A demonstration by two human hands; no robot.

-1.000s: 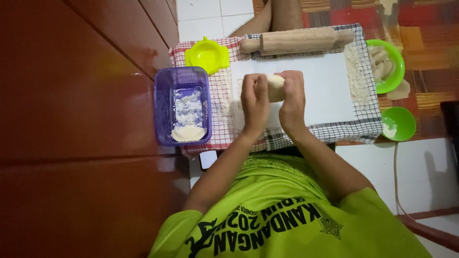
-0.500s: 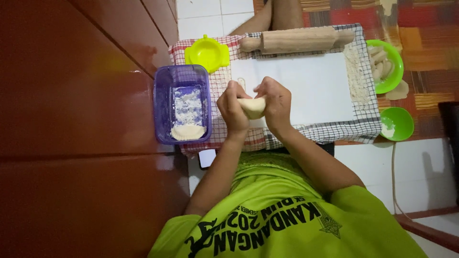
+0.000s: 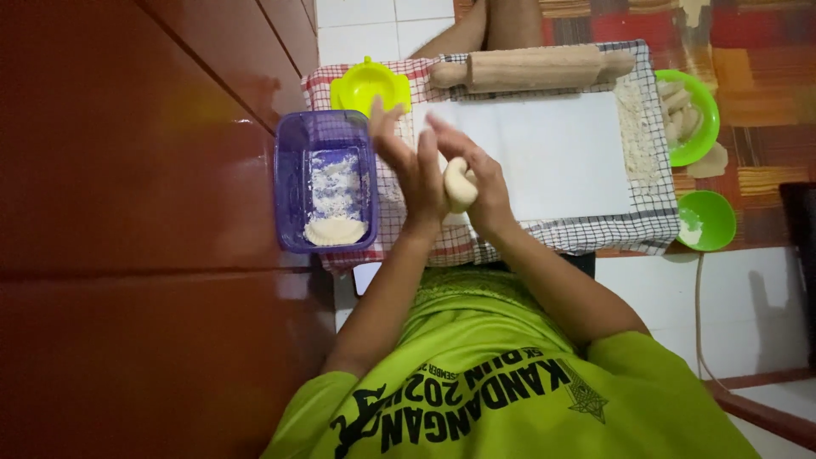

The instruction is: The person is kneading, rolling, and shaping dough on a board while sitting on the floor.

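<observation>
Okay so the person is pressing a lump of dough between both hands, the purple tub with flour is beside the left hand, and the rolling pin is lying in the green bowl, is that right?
Not quite. In the head view the rolling pin lies on the checked cloth along the far edge of the white board, not in a green bowl. The rest holds: both hands press the dough, purple tub beside the left hand.

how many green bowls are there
2. One green bowl sits at the right edge of the checked cloth, holding dough pieces and partly hidden by the cloth. A smaller green bowl sits nearer the person, holding white powder.
</observation>
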